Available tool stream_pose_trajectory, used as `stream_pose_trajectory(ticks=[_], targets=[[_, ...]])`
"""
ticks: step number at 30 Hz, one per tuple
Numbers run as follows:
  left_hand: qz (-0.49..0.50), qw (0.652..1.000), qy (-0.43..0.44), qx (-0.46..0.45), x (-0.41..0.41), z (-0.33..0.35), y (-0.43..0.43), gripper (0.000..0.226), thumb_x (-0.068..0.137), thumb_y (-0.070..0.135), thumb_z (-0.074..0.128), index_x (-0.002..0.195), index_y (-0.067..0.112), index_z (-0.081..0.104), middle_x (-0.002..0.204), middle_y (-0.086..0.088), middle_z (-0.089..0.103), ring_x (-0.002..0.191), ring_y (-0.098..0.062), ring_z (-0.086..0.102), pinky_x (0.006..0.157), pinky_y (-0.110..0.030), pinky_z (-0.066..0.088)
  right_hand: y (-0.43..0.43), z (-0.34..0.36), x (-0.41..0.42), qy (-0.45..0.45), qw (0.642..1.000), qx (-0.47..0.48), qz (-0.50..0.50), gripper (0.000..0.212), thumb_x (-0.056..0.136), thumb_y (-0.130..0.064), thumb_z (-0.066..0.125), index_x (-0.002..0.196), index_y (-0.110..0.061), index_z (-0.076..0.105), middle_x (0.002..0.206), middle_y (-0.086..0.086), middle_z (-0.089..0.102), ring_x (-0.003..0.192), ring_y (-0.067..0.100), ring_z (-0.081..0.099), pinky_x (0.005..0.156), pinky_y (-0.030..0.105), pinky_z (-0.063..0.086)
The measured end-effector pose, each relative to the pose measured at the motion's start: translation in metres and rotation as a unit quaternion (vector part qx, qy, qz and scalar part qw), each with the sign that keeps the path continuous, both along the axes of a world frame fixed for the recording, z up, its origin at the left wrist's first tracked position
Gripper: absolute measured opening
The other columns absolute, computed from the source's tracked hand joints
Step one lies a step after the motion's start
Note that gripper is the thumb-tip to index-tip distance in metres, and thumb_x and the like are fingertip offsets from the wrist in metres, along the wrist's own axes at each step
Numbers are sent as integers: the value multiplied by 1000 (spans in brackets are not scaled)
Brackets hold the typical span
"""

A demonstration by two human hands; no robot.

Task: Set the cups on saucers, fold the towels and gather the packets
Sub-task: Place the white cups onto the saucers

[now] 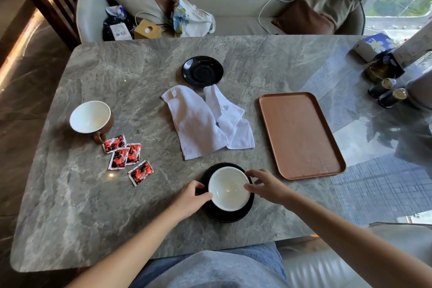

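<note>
A white-lined cup [229,188] stands on a black saucer [230,216] near the table's front edge. My left hand [190,196] grips its left side and my right hand [266,184] grips its right rim. A second brown cup [91,117] stands bare on the table at the left. An empty black saucer [202,71] lies at the back centre. Two white towels [198,121] [236,124] lie crumpled and overlapping in the middle. Several red packets [127,156] are scattered by the brown cup.
A brown tray [301,135] lies empty at the right. Dark bottles [388,93], a jar and a tissue box [374,45] crowd the far right corner. A sofa with cushions and bags runs behind the grey marble table [93,206].
</note>
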State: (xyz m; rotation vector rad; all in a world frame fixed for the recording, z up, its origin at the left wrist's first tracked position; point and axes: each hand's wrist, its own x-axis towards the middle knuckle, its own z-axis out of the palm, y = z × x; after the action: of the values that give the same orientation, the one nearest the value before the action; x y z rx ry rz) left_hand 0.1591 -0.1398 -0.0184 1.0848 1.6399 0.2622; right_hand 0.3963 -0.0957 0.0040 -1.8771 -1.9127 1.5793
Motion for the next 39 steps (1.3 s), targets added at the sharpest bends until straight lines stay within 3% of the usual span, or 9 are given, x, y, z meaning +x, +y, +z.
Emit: stream_pose_trajectory(ticks=[2,4,8,16,21,25,31,34,39], targets=[[16,1000,-16,-9,1,2,0,49,83,30,61,126,13,48,125,-10,54,106,-23,58,67,-26,51,-1,2,-1,38,998,-40,-32,29,90,-21,61,118,-14,58,123,12,51,90,19,60,76,34,53],[31,999,-32,-13,2,4,1,51,83,27,62,129,13,46,125,-12,53,97,-21,59,59,-22,48,-1,3,-1,51,995,-59,-56,28,90,-20,61,117,-14,58,124,12,52,90,18,62,77,33,55],[35,998,-43,-14,-1,6,3,51,82,25,62,129,14,46,124,-12,54,100,-22,59,64,-25,50,-4,5,-2,79,989,-96,-85,27,90,-17,62,116,-13,58,119,16,61,91,17,62,86,38,55],[14,999,-45,-21,-4,7,6,52,82,28,62,130,16,45,123,-7,54,96,-17,60,67,-25,51,-2,4,0,70,989,-108,-69,28,88,-23,64,115,-17,57,114,7,62,93,17,61,83,37,55],[-24,1000,1,9,-24,11,9,47,84,37,63,124,18,48,126,2,48,116,-21,53,96,-34,44,14,9,-6,26,986,140,-88,20,84,-26,68,102,-19,63,100,-4,62,89,13,60,77,24,47],[117,990,-73,35,-62,23,19,24,90,24,57,111,13,50,115,-8,59,80,-13,61,66,-23,46,43,27,-54,100,982,154,-40,11,86,-18,64,94,-26,62,89,-9,65,75,4,63,68,18,47],[399,906,-112,89,-139,26,33,4,92,12,53,95,14,51,83,-2,60,61,-9,59,47,-15,46,88,32,-170,143,981,110,66,18,91,-9,58,107,-4,62,89,7,66,70,17,64,63,21,52],[506,848,-114,113,-174,25,43,11,91,15,54,101,13,50,94,-7,58,69,-12,58,58,-23,45,107,29,-225,137,982,80,101,25,92,-14,57,115,-6,60,102,14,68,84,24,65,72,34,55],[606,766,-180,116,-204,22,70,28,92,22,55,116,11,46,105,-8,57,74,-13,58,71,-29,50,142,25,-310,117,983,75,122,33,92,-18,58,122,-5,56,119,15,63,86,23,59,75,43,55]])
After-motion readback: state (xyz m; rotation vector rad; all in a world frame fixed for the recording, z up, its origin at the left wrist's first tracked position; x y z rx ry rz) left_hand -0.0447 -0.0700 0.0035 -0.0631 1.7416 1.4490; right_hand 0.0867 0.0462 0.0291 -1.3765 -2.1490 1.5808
